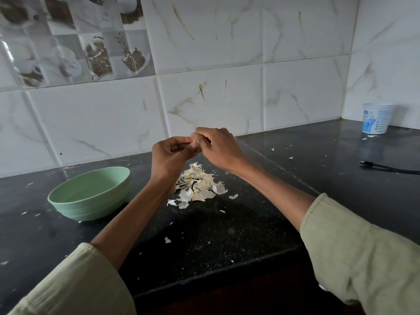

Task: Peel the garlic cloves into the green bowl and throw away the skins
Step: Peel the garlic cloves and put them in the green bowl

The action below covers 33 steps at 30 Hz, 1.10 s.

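My left hand (170,155) and my right hand (217,147) meet above the dark counter, fingers curled and pinching a small garlic clove (195,142) between them; the clove is mostly hidden by the fingertips. Right below the hands lies a pile of white garlic skins (197,186). The green bowl (91,194) stands on the counter to the left of the pile; its contents cannot be seen from this angle.
Loose skin flakes (167,240) are scattered over the black counter (227,235). A white plastic tub (376,118) stands in the far right corner by the tiled wall. A black cable (386,168) lies at the right edge. The counter's front edge runs near me.
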Motion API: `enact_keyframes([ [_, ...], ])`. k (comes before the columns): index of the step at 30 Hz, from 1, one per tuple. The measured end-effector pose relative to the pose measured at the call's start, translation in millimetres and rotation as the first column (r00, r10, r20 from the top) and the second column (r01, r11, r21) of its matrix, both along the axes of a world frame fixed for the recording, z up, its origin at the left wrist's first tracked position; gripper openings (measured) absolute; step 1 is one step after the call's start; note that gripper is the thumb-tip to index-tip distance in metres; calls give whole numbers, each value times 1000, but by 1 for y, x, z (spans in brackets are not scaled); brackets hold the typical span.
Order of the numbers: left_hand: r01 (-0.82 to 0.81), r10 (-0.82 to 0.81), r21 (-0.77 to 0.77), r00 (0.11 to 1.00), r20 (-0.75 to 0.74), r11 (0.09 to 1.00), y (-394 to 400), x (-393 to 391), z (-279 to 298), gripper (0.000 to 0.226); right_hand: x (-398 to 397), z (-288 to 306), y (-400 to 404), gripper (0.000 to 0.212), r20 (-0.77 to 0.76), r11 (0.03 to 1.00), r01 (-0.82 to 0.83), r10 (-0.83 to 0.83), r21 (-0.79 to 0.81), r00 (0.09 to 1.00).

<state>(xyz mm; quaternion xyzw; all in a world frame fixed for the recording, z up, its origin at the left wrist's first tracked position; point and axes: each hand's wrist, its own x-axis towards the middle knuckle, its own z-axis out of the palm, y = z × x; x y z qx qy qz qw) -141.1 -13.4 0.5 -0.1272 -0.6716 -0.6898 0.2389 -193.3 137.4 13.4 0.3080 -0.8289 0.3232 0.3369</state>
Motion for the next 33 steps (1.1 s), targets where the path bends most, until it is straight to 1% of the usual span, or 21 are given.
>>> enact_keyframes([
  [2,-55,52,-64,998,-34,996,1,1,1,17,0,1,0,36,-7,1000,11,-11,4,1000],
  [4,-99,94,-95,994,-59,990,2,3,1,16,0,0,-1,37,-19,1000,26,-26,-1,999],
  [7,-144,137,-110,988,-76,983,5,5,0,13,-2,-1,-3,37,-22,999,46,-47,-19,999],
  [9,-142,137,-91,989,-62,986,6,4,0,14,-3,-1,-3,37,-3,999,40,-40,-32,999],
  [11,-82,82,-29,997,-17,996,4,4,0,14,-3,0,-3,37,40,998,-10,12,-65,999],
  [14,60,-65,98,997,50,993,1,2,0,13,-1,0,1,41,114,986,-107,121,-124,986],
  [18,106,-130,199,985,114,974,1,1,0,11,5,0,2,39,178,972,-157,188,-175,966],
  [22,121,-150,230,982,112,966,2,0,-1,10,8,0,0,46,212,966,-153,198,-210,957],
  [26,152,-180,256,980,90,955,2,-2,-1,12,8,1,0,41,250,953,-167,230,-252,940],
  [30,194,-221,258,972,79,946,1,-4,-2,15,5,0,-3,39,278,959,-135,204,-250,939],
  [33,214,-236,246,969,66,945,-1,-5,-1,16,3,2,-3,39,319,956,-134,217,-261,923],
])
